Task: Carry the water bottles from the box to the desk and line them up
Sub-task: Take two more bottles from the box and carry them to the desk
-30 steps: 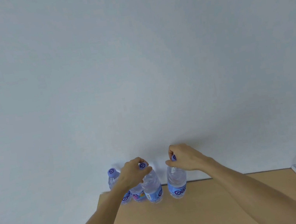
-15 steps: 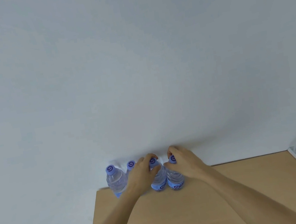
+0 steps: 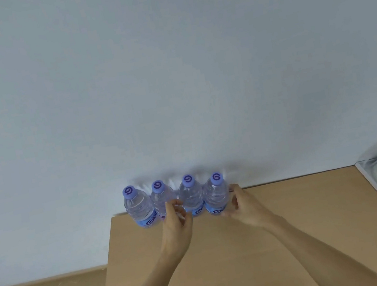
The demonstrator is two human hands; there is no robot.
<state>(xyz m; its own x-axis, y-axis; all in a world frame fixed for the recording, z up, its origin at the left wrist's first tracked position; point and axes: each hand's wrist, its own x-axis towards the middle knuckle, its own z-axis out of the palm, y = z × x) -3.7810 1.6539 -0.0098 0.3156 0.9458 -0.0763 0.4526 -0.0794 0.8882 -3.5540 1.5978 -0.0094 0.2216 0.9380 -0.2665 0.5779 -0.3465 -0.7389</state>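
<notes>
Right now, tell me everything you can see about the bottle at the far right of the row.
The rightmost bottle is clear ribbed plastic, apparently full of water, with a purple cap bearing a swirl logo and a blue label low down. It stands upright on the desk by the wall, close against its neighbour. The right hand is beside it; contact unclear.

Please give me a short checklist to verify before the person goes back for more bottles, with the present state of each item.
1. Four water bottles stand on the desk: ok.
2. All are upright, caps on top: ok.
3. They form one row along the far edge, by the wall: ok.
4. Left hand holds no bottle; fingers loose in front of the second and third: ok.
5. Right hand holds no bottle; whether its fingers touch the rightmost one: cannot tell.
6. Box in view, to count what remains: not ok.
</notes>
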